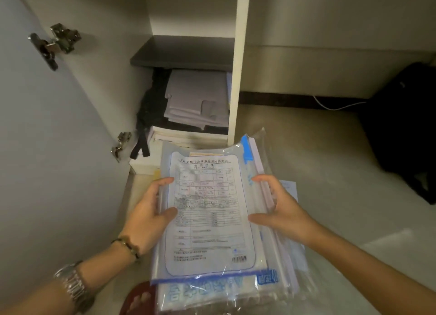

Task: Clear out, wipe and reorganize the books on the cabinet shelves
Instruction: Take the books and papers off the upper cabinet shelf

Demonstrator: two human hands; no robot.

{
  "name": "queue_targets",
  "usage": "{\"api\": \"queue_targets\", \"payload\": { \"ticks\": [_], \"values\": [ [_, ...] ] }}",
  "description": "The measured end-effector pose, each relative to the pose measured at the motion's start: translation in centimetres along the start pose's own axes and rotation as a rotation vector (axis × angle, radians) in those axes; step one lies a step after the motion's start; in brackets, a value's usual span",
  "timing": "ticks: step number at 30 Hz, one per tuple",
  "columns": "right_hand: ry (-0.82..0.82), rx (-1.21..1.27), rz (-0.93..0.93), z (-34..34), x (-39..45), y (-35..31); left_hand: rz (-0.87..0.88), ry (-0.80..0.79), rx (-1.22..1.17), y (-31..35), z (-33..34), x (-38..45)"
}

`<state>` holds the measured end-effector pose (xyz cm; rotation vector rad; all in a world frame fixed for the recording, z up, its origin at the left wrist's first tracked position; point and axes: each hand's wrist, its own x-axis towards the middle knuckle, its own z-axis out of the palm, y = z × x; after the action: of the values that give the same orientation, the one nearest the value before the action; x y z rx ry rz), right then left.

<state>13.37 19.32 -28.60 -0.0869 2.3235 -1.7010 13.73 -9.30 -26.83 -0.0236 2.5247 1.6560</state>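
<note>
Nearest the camera, a thick stack of clear plastic document sleeves with blue zip edges (212, 220) is being held between both hands, low in front of the open cabinet. The left hand (148, 218) is gripping the stack's left edge, thumb lying on the printed form on top and fingers curling round the side; a beaded bracelet (128, 246) and a metal-link wristwatch (72, 284) are sitting on that arm. The right hand (280, 208) is clasping the right edge, thumb on top and forefinger reaching over the sleeves' rim. Under the stack, a dark red slipper (139, 298) is showing on the pale floor (330, 173).

Just beyond the stack's far edge, white books lying flat (179, 137) are resting on the cabinet's bottom shelf, with a pile of loose white papers (198, 97) lying on something dark above them and a black strap (141, 144) hanging down at their left. A dark grey shelf board (184, 52) is sitting over them. The white cabinet door (47, 125) is standing open at left, its metal hinges (56, 43) showing. Far right, a black bag (405, 125) is lying on the floor near a white cable (335, 105).
</note>
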Motion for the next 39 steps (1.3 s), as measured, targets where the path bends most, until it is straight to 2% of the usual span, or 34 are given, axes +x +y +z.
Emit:
{"api": "queue_targets", "payload": {
  "ticks": [9, 19, 23, 31, 39],
  "values": [
    [0.164, -0.071, 0.092, -5.8, -1.7, 6.8, -0.079, -0.196, -0.139, -1.2, 9.2, 3.2],
    [0.312, -0.264, 0.276, -11.2, -2.7, 16.0, -0.091, -0.347, 0.074, -2.3, 19.9, 8.0],
    [0.353, -0.262, 0.342, -12.4, -2.9, 18.8, -0.079, -0.351, 0.149, -2.6, 23.4, 9.7],
    [0.413, -0.302, 0.431, -13.7, -3.1, 22.8, -0.133, -0.361, 0.121, -4.3, 28.3, 10.9],
    [0.396, -0.281, 0.374, -14.3, -1.4, 23.8, -0.213, -0.253, 0.079, -6.6, 29.1, 10.7]
  ]
}}
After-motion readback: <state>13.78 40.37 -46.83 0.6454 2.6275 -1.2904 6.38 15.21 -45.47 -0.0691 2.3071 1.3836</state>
